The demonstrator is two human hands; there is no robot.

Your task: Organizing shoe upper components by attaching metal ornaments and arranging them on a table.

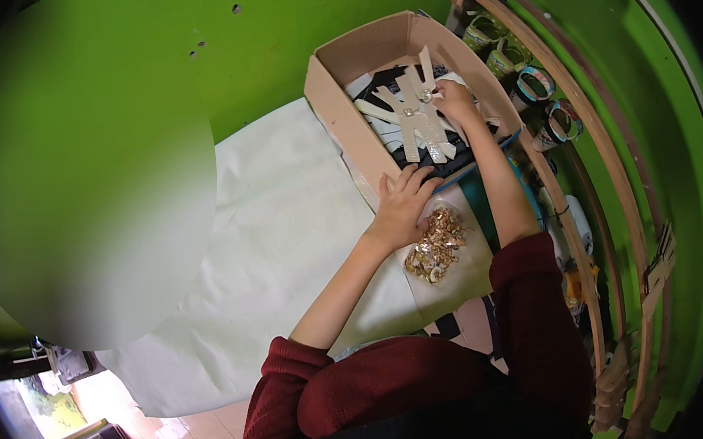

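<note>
Bright green walls enclose the work area, and a pale sheet [269,226] covers the surface below, giving a clean backing for small parts. A large blurred green patch hides the left part of the view.

An open cardboard box [343,113] sits at the far edge of the sheet, tilted with one long wall toward the person. Inside lie dark and pale flat pieces, and on top a bundle of beige straps [418,115] with small metal fittings, fanned out so each strap can be separated.

The right hand [454,100] reaches into the box; its fingers are closed in a pinch on the upper end of the straps, near a fitting. The left hand [404,207] lies flat and spread against the near wall of the box, holding nothing, apparently to steady the box while the other hand works.

A clear bag of gold-coloured metal pieces [436,246] lies just beside the left hand, within easy reach. Along the right, a curved wooden rack [602,150] carries a row of colourful sandals [535,85], stored apart from the working surface.
</note>
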